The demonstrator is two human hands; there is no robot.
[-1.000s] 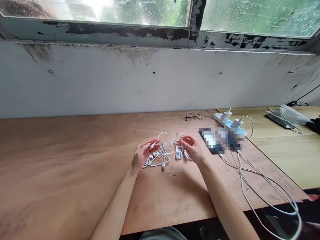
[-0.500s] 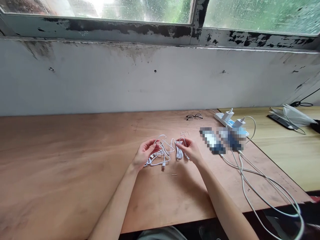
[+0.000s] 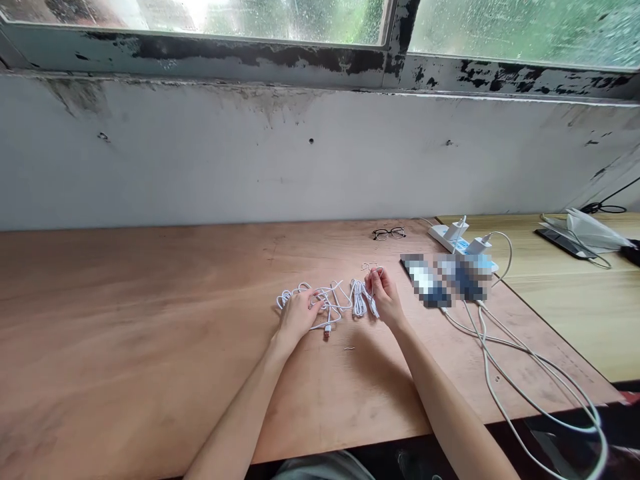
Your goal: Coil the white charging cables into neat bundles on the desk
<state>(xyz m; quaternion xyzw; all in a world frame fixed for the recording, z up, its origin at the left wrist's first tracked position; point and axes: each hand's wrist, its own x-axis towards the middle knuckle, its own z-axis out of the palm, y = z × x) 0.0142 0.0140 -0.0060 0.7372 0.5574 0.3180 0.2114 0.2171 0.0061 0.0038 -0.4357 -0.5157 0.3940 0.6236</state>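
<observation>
A loose, tangled white USB cable (image 3: 334,308) lies in the middle of the table, its USB plug (image 3: 327,331) pointing toward me. My left hand (image 3: 299,315) reaches over the tangle from the left, thumb and fingers closed on its strands. Just right of it rests a neatly folded white cable bundle (image 3: 359,300). My right hand (image 3: 385,298) is at the bundle's right side, thumb and fingertips pinched on a white cable strand; the fingers partly hide it. Small thin twist ties (image 3: 369,266) lie beyond the right fingertips, and another twist tie (image 3: 349,348) is nearer me.
Eyeglasses (image 3: 389,233) lie near the wall. To the right are a white power strip (image 3: 440,235) with chargers, a blurred phone (image 3: 425,281) and long charging cables (image 3: 530,350) looping over the table edge. A dark tablet-like device (image 3: 565,245) sits on the lighter table.
My left hand has lowered onto the tangle, bringing its raised strand down. My right hand has shifted slightly right and away from me, uncovering more of the folded bundle.
</observation>
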